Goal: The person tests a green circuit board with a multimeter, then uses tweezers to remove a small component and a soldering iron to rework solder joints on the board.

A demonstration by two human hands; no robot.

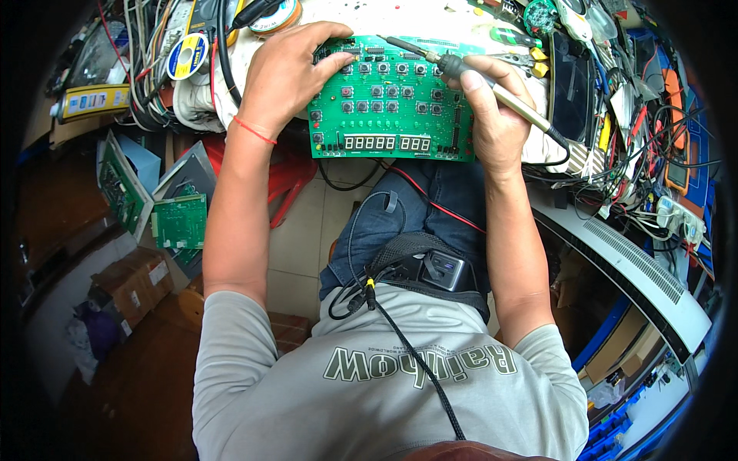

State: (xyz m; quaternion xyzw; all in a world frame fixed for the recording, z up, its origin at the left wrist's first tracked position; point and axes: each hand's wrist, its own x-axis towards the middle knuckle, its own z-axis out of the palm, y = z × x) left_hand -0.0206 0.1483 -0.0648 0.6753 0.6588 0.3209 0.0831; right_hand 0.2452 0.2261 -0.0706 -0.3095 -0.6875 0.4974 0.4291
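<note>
A green circuit board [369, 127] with rows of black push buttons and a digit display lies at the bench's near edge, jutting out over my lap. My left hand [294, 65] grips its far left corner, thumb on the top face and fingers along the far edge. In my right hand [496, 107] is a soldering iron [511, 101], held like a pen. Its dark tip points left, over the far edge of the board; whether it touches anything there I cannot tell. The heel of that hand is beside the board's right edge.
Solder spools [187, 57] and cables crowd the bench's left side. Yellow-handled pliers [540, 61], a black flat panel [573, 84] and an orange multimeter [677, 175] are on the right. More circuit boards [179, 221] stand low at left, near a red stool [288, 180]. Red and black wires cross my lap.
</note>
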